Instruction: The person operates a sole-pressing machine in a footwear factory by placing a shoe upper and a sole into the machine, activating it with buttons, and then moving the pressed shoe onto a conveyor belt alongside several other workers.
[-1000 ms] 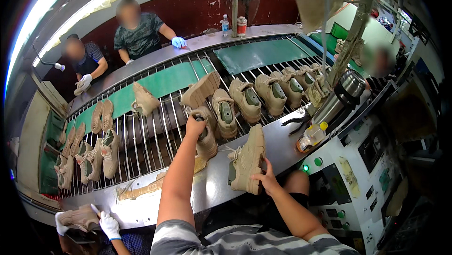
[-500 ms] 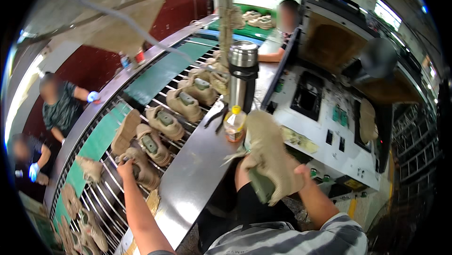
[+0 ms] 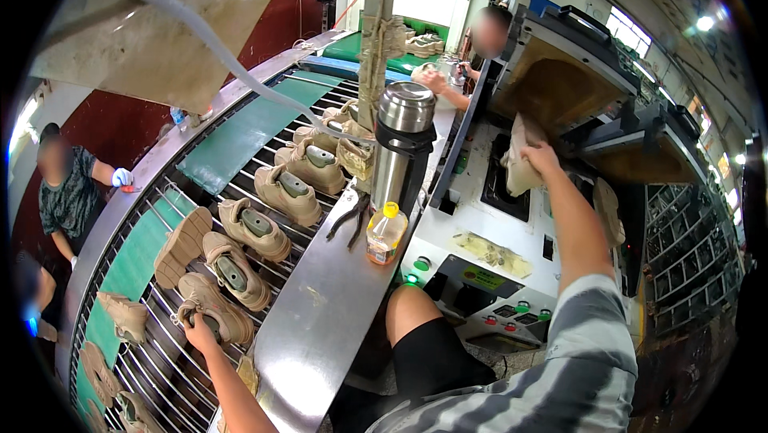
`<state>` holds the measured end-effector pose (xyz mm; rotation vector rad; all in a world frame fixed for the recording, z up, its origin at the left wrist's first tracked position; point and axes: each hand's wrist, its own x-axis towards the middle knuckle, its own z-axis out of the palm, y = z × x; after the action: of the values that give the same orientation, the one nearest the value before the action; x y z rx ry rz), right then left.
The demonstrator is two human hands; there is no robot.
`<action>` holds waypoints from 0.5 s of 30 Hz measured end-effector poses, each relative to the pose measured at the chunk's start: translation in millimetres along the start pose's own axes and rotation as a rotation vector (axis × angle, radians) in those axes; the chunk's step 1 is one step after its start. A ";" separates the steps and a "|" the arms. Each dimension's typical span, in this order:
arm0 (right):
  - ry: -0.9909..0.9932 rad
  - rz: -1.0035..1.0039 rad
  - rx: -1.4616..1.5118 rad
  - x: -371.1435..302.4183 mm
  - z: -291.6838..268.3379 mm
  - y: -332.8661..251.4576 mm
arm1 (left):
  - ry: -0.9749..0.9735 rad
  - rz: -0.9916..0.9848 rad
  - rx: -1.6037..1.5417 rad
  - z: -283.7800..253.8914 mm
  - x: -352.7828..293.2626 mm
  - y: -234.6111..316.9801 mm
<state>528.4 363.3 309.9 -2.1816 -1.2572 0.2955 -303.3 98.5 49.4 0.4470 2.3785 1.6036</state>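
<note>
Right hand grips one shoe, probably light, firm-soled, best held by the heel; left hand seemingly grasps another shoe.

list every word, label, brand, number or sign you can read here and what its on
Nothing reads clearly enough to quote.
Yellow-capped bottle: print too small to read.
White machine: markings on its front too small to read.
Shoe in the right hand: no lettering I can make out.
</note>
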 end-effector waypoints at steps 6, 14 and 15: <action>0.061 0.220 -0.354 -31.0 44.6 -3.2 | 0.127 0.193 0.163 15.7 -146.8 -9.3; 0.075 -0.484 -0.295 -123.9 9.6 71.8 | -0.959 -0.004 -0.427 114.2 -399.6 26.4; 0.032 -0.515 -0.278 -138.7 -4.0 78.9 | -1.057 0.001 -0.488 136.7 -413.6 27.7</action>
<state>513.1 215.2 252.2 -1.9717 -1.8702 -0.1311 131.9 68.4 35.1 0.8898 1.1738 1.3533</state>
